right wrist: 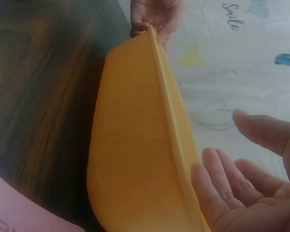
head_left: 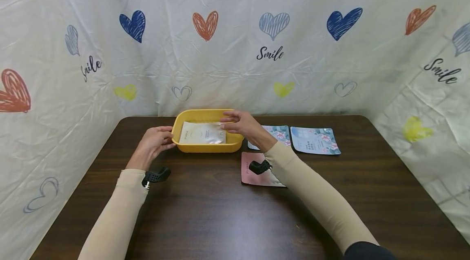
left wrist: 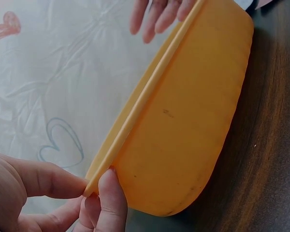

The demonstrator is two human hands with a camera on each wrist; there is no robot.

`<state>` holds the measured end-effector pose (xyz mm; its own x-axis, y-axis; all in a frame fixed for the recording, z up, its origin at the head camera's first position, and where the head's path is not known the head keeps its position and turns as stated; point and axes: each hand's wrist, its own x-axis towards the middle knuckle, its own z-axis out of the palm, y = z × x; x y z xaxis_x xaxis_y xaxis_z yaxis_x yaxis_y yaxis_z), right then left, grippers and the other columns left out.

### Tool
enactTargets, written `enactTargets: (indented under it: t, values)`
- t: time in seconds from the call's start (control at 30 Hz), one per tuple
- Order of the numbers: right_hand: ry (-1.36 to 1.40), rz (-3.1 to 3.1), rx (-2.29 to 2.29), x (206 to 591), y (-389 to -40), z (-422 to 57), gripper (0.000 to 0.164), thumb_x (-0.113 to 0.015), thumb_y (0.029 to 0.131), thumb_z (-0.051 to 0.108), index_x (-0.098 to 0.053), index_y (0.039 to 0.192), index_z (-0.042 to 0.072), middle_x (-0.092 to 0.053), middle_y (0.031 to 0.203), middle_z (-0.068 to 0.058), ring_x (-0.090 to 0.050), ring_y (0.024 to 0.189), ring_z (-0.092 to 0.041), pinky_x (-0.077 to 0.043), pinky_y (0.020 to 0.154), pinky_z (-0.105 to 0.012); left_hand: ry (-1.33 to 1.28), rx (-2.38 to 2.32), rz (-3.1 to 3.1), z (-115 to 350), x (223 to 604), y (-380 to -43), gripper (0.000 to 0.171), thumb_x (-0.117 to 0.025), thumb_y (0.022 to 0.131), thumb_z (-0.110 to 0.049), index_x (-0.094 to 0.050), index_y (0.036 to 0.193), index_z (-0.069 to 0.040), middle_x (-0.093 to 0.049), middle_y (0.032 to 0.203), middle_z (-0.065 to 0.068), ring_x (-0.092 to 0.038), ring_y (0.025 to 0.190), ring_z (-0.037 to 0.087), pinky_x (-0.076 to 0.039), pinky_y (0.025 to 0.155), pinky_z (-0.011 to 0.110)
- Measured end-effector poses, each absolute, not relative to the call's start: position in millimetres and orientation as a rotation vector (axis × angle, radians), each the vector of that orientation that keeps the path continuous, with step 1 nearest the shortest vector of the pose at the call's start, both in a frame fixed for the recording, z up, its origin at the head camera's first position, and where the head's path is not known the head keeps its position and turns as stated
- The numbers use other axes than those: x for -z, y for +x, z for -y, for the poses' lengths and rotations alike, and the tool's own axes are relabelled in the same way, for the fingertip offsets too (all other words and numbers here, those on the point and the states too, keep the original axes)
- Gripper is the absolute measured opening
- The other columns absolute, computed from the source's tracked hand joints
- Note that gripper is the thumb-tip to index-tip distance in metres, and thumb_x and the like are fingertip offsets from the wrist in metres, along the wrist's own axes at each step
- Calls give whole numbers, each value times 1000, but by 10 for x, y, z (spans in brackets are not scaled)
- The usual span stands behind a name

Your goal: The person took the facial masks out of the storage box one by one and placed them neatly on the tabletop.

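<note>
A yellow plastic basin stands near the back edge of the table, with a white sachet lying inside it. My left hand pinches the basin's left rim between thumb and fingers, seen close up in the left wrist view at the basin's rim. Over the basin's right end hovers my right hand, its fingers apart and nothing in them. In the right wrist view the right hand's fingers are spread beside the rim of the basin.
Right of the basin lie two blue floral sachets, one partly behind my right hand and another blue floral sachet further right. A pink sachet lies nearer, partly under the right forearm. A printed curtain hangs behind the dark wooden table.
</note>
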<state>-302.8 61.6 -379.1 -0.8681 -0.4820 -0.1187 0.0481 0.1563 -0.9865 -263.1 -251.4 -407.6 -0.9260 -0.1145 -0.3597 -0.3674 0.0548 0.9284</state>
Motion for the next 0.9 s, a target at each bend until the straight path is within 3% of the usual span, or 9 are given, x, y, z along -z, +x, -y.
enactTargets:
  t: [0.4, 0.9]
  values:
    - [-411, -2070, 1739, 3843, -3063, -470, 61, -71, 95, 9, -47, 151, 8, -56, 144, -22, -62, 125, -28, -49, 108, -43, -491, -1988, -2137, 2518, 4080, -2628, 48, -54, 103, -7, -45, 150, -1, -48, 143, 22, -60, 103, 23, -61, 82, 26]
    - [-393, -2100, 1679, 3904, -3147, -356, 62, -70, 96, 8, -45, 153, 8, -56, 145, -18, -57, 130, -27, -40, 116, -50, -522, -1972, -2139, 2516, 4087, -2643, 48, -54, 103, -7, -46, 150, -3, -48, 144, 21, -60, 104, 23, -61, 82, 26]
